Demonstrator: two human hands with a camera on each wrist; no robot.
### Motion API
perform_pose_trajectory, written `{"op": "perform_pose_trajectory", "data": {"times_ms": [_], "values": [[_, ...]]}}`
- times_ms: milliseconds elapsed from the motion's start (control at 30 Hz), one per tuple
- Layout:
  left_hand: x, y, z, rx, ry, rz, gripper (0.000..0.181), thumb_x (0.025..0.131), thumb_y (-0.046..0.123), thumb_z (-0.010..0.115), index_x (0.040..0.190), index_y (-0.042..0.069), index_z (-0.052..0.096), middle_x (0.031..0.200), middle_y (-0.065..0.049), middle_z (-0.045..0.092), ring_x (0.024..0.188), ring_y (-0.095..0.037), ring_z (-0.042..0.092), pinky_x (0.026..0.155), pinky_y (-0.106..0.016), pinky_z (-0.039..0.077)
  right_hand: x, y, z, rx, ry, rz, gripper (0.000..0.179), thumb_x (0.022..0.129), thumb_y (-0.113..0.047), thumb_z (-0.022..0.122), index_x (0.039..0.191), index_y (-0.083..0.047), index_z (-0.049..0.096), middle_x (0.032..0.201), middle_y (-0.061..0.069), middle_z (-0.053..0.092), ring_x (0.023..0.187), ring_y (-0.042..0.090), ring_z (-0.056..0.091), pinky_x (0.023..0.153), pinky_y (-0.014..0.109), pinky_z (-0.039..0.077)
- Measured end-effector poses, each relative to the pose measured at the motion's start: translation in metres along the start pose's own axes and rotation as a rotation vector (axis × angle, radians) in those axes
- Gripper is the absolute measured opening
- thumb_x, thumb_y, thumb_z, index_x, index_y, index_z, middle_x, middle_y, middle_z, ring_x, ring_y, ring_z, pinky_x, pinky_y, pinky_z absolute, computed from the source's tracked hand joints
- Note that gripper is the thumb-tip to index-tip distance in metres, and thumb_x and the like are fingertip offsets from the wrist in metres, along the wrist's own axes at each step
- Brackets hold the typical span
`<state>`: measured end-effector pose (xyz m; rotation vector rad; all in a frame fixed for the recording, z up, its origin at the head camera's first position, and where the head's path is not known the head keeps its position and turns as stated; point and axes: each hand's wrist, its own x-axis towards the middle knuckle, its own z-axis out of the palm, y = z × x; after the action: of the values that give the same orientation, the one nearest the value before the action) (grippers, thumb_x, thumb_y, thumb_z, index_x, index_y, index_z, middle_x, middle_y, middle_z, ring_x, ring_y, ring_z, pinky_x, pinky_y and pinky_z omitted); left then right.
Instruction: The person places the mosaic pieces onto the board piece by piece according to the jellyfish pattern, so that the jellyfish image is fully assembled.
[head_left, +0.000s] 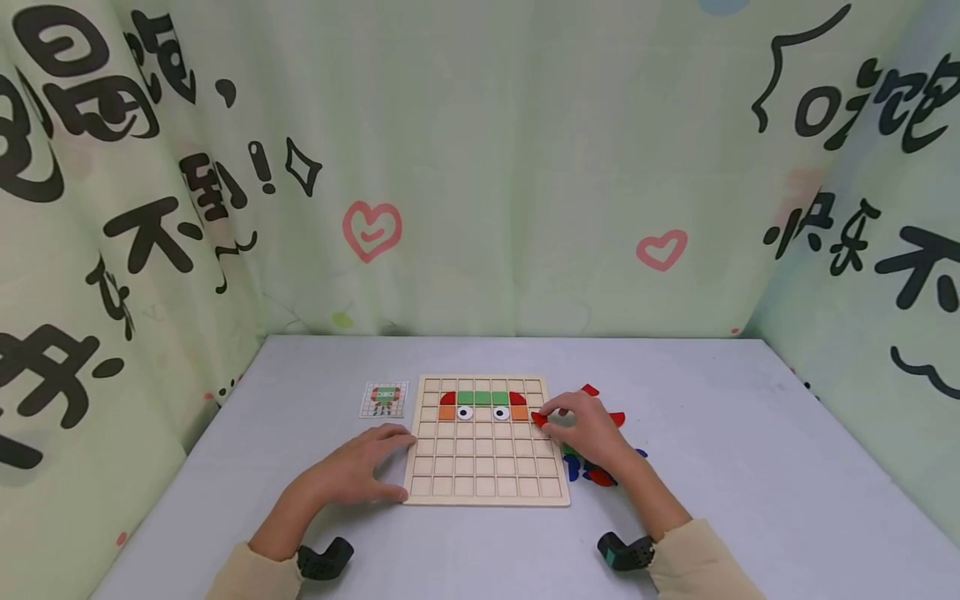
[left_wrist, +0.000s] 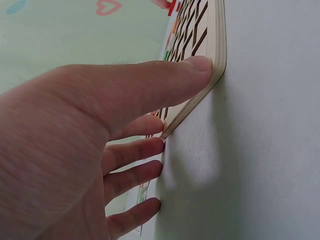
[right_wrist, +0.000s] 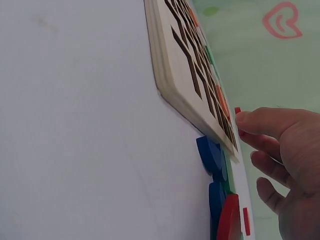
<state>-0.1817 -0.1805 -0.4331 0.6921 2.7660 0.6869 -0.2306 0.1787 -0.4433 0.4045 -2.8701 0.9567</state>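
A wooden grid board (head_left: pixel 487 469) lies on the table with several pieces set in its upper cells. Its top row of pieces has red rounded corners at both ends and green squares (head_left: pixel 483 398) between; below them are orange squares (head_left: pixel 447 412) and two eye pieces (head_left: pixel 465 412). My left hand (head_left: pixel 352 468) rests along the board's left edge, thumb on the near corner, fingers spread and lightly bent. Between thumb and fingertips, my right hand (head_left: pixel 588 429) pinches a small red piece (head_left: pixel 538 419) over the board's right edge.
Loose blue pieces (right_wrist: pixel 209 154) and red pieces (right_wrist: pixel 229 217) lie right of the board, partly under the right forearm. A small picture card (head_left: pixel 384 400) with a gridded figure lies at the board's upper left. Behind the white table (head_left: pixel 675 375) hangs a printed curtain (head_left: pixel 480 167).
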Motion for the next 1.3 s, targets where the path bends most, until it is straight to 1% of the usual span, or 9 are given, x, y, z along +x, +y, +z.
{"op": "perform_pose_trajectory", "data": {"times_ms": [200, 433, 533, 633, 867, 1067, 1300], "values": [[-0.001, 0.000, 0.000, -0.001, -0.006, -0.018, 0.073, 0.076, 0.038, 0.081, 0.139, 0.015, 0.052, 0.146, -0.009, 0.044, 0.138, -0.034, 0.038, 0.109, -0.055, 0.037, 0.003, -0.011, 0.008, 0.022, -0.022, 0.009, 0.018, 0.083, -0.016, 0.075, 0.101, -0.017, 0.075, 0.107, 0.002, 0.069, 0.097, 0.018, 0.055, 0.078, 0.030, 0.051], [-0.001, 0.002, -0.001, 0.006, -0.001, -0.017, 0.073, 0.076, 0.037, 0.081, 0.139, 0.014, 0.051, 0.146, -0.010, 0.044, 0.137, -0.034, 0.039, 0.109, -0.055, 0.037, 0.009, -0.021, 0.018, 0.051, -0.024, -0.043, 0.019, 0.082, -0.015, 0.075, 0.102, -0.017, 0.076, 0.099, -0.004, 0.071, 0.093, 0.015, 0.055, 0.077, 0.030, 0.049], [0.000, 0.002, -0.002, 0.003, -0.004, -0.019, 0.073, 0.076, 0.037, 0.081, 0.139, 0.014, 0.052, 0.146, -0.010, 0.044, 0.138, -0.035, 0.038, 0.110, -0.055, 0.037, 0.010, -0.026, 0.022, 0.069, -0.035, -0.047, 0.018, 0.082, -0.015, 0.076, 0.100, -0.018, 0.076, 0.096, -0.006, 0.069, 0.093, 0.013, 0.055, 0.079, 0.030, 0.049], [0.000, 0.001, -0.001, 0.007, -0.006, -0.016, 0.073, 0.076, 0.038, 0.081, 0.139, 0.014, 0.052, 0.146, -0.010, 0.044, 0.138, -0.035, 0.038, 0.110, -0.055, 0.036, 0.011, -0.031, 0.026, 0.087, -0.041, -0.063, 0.016, 0.082, -0.014, 0.076, 0.097, -0.018, 0.076, 0.094, -0.005, 0.069, 0.094, 0.013, 0.055, 0.082, 0.033, 0.051], [0.001, -0.001, 0.000, 0.018, -0.002, -0.005, 0.073, 0.077, 0.039, 0.080, 0.139, 0.014, 0.051, 0.146, -0.009, 0.044, 0.138, -0.034, 0.038, 0.110, -0.055, 0.036, 0.014, -0.041, 0.033, 0.106, -0.051, -0.085, 0.014, 0.082, -0.013, 0.075, 0.096, -0.018, 0.076, 0.096, -0.007, 0.070, 0.099, 0.015, 0.057, 0.089, 0.037, 0.051], [0.000, 0.000, -0.001, 0.021, 0.003, 0.001, 0.073, 0.076, 0.039, 0.080, 0.139, 0.014, 0.052, 0.146, -0.010, 0.045, 0.138, -0.035, 0.039, 0.110, -0.055, 0.036, 0.016, -0.049, 0.039, 0.115, -0.059, -0.131, 0.013, 0.082, -0.011, 0.074, 0.094, -0.017, 0.076, 0.095, -0.006, 0.071, 0.095, 0.014, 0.057, 0.085, 0.034, 0.051], [0.000, 0.001, -0.001, 0.008, -0.002, -0.001, 0.073, 0.077, 0.039, 0.080, 0.139, 0.014, 0.052, 0.146, -0.010, 0.044, 0.138, -0.035, 0.039, 0.110, -0.055, 0.036, 0.019, -0.056, 0.046, 0.141, -0.089, -0.151, 0.013, 0.083, -0.010, 0.073, 0.093, -0.016, 0.076, 0.097, -0.005, 0.072, 0.094, 0.013, 0.055, 0.085, 0.035, 0.049]]}}
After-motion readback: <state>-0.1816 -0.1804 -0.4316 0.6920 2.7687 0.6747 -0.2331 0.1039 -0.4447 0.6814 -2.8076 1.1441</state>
